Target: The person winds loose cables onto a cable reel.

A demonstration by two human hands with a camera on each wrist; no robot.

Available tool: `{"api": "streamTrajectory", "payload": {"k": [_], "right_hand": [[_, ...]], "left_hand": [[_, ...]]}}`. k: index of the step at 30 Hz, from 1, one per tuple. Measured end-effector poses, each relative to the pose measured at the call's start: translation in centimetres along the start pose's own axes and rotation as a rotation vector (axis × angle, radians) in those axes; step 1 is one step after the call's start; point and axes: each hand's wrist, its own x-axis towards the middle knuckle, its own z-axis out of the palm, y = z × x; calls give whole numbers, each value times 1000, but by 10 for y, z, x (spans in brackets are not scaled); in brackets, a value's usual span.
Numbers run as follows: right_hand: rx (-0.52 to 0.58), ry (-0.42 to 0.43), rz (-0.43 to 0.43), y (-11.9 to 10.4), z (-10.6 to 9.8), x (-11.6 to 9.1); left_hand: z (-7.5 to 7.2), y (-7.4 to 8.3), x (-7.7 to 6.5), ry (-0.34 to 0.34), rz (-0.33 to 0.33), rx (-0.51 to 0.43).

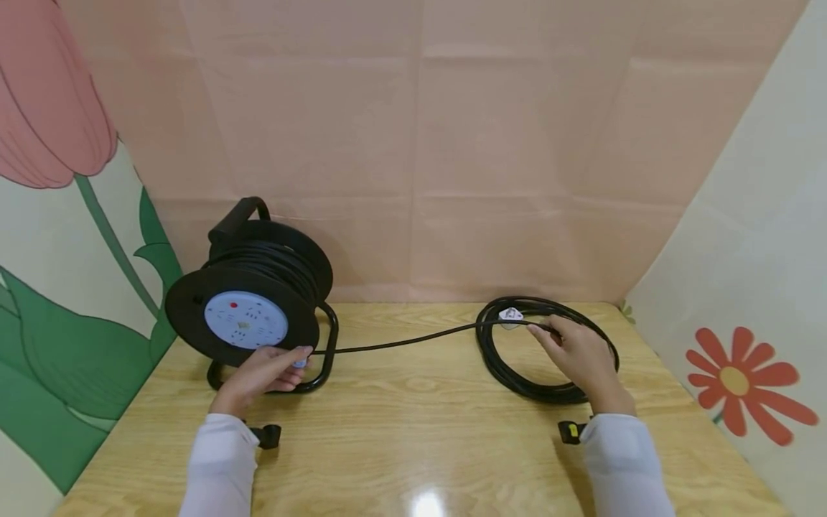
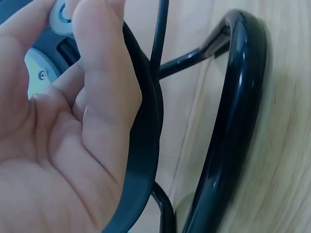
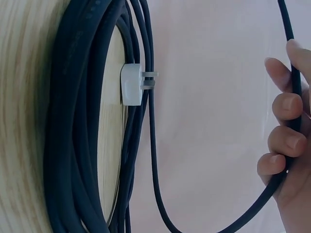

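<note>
On the left of the table stands a black cable reel (image 1: 181, 316) with a pale blue socket panel (image 1: 245, 323). My left hand (image 1: 268, 373) pinches a small pale blue knob (image 2: 60, 19) at the reel's front face; the thumb covers part of it. From the reel a black cable (image 1: 400, 343) runs right to my right hand (image 1: 578, 355), whose fingers curl round it in the right wrist view. Under that hand, a loose cable coil (image 1: 539, 393) lies on the table. A white plug (image 3: 131, 85) rests at the coil's inner far edge, its metal pins showing.
The reel's black tube stand (image 2: 248, 73) rests on the wooden table (image 1: 413, 424). A carrying handle (image 1: 235, 219) tops the reel. Behind is a pink backdrop (image 1: 413, 143); flower-printed panels (image 1: 736, 215) close both sides. Small black devices (image 1: 266, 436) sit by both wrists.
</note>
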Motion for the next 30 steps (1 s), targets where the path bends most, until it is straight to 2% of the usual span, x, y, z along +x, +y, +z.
{"api": "streamTrajectory", "payload": {"k": [6,12,20,30], "right_hand": [[3,15,-27,-4,3,1],[15,38,-65,-6,4,0],[28,8,-93,-9,4,5],[50,71,-212,-21,3,7]], "left_hand": [[-2,-4,-2,27,-28,30],[-5,-9,-2,37,-24,38],[-10,-12,-4,55,-30,50],[-22,-25,-6,54,-59,27]]}}
